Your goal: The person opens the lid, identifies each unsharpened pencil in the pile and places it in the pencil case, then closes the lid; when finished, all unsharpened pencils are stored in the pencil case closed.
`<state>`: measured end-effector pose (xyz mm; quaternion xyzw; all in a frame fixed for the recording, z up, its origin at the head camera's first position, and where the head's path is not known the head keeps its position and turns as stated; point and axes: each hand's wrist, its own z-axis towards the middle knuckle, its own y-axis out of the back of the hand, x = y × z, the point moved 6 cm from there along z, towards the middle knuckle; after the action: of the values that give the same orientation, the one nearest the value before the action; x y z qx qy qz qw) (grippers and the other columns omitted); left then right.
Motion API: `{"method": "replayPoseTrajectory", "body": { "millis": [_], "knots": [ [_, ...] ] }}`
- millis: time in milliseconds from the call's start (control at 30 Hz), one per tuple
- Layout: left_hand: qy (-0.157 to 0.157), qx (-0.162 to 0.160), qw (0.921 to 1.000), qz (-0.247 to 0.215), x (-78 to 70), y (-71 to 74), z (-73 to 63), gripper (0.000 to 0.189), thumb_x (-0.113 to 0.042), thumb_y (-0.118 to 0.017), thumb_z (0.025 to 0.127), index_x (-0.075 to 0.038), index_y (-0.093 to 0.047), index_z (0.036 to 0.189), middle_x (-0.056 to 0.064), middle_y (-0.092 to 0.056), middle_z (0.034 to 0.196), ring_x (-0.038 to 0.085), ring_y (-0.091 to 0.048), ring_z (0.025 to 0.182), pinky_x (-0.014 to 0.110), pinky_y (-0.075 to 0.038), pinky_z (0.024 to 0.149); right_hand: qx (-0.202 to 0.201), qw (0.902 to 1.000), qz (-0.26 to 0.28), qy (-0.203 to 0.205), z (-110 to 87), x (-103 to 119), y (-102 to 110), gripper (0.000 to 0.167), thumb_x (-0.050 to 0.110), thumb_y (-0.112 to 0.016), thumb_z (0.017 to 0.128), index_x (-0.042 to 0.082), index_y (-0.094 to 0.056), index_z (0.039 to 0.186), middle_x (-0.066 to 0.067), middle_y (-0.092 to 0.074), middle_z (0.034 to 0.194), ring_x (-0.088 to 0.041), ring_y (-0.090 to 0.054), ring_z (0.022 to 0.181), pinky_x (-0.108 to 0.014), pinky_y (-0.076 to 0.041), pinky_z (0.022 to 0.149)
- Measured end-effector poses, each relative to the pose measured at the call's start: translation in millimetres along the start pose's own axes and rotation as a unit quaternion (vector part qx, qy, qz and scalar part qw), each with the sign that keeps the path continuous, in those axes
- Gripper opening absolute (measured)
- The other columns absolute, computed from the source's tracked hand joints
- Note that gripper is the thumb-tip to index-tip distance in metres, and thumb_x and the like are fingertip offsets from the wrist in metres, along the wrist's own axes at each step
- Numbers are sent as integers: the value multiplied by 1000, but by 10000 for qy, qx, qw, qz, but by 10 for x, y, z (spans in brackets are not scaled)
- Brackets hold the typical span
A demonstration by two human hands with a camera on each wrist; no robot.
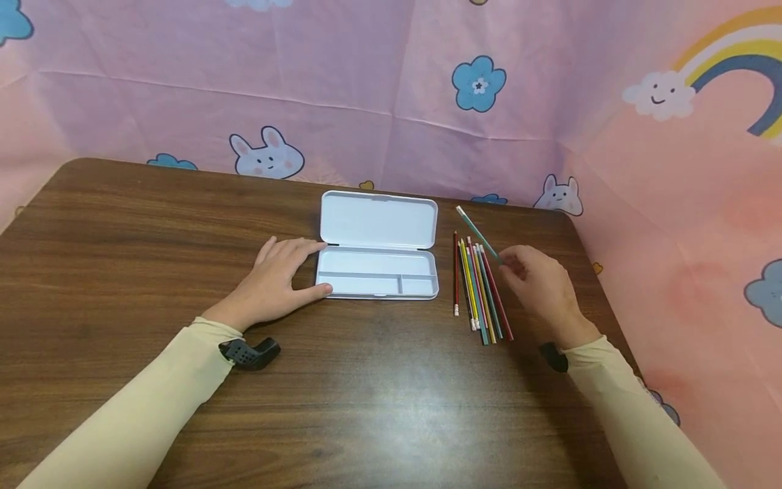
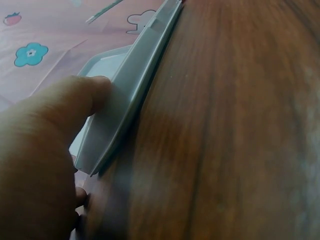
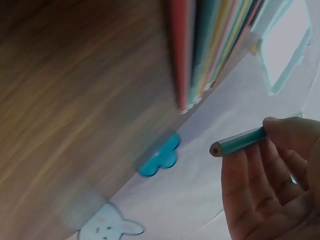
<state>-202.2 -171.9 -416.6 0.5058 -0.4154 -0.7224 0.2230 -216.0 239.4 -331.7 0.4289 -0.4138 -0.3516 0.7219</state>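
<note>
A white pencil case (image 1: 377,285) lies with its lid (image 1: 379,221) raised; its divided compartments hold nothing. My left hand (image 1: 275,278) grips its left end, thumb at the front edge and index finger by the back corner. The left wrist view shows the thumb (image 2: 92,95) against the case's front wall (image 2: 125,95). Between thumb and fingers, my right hand (image 1: 540,282) pinches a teal pencil (image 1: 478,233), tilted above the table, its white eraser end pointing away. Its unsharpened lead end (image 3: 216,149) shows in the right wrist view. Below it lies a bunch of colored pencils (image 1: 482,292).
A dark red pencil (image 1: 455,275) lies at the bunch's left side, closest to the case. All stand on a brown wooden table (image 1: 153,258). A pink patterned cloth (image 1: 366,88) hangs behind the table and along its right side.
</note>
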Motion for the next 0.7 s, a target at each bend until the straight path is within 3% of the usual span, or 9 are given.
{"method": "replayPoseTrajectory", "body": {
  "millis": [433, 700],
  "knots": [
    [3, 1, 10000, 0, 21, -35, -30, 80, -59, -68, 94, -18, -42, 157, 11, -44, 157, 38, -33, 148, 62, -3, 125, 442, 9951, -140, 874, 202, 632, -239, 15, 9, -75, 94, 13, -75, 109, -1, -71, 95, -17, -64, 78, -38, -55, 64],
    [-8, 11, 10000, -7, 29, -29, 12, 80, -60, -68, 94, -20, -41, 158, 10, -43, 159, 37, -30, 150, 61, -2, 125, 543, 9862, -277, 1537, 388, 997, -424, 10, 10, -75, 94, 13, -78, 103, 1, -75, 101, -17, -71, 92, -37, -60, 78]
  ]
}}
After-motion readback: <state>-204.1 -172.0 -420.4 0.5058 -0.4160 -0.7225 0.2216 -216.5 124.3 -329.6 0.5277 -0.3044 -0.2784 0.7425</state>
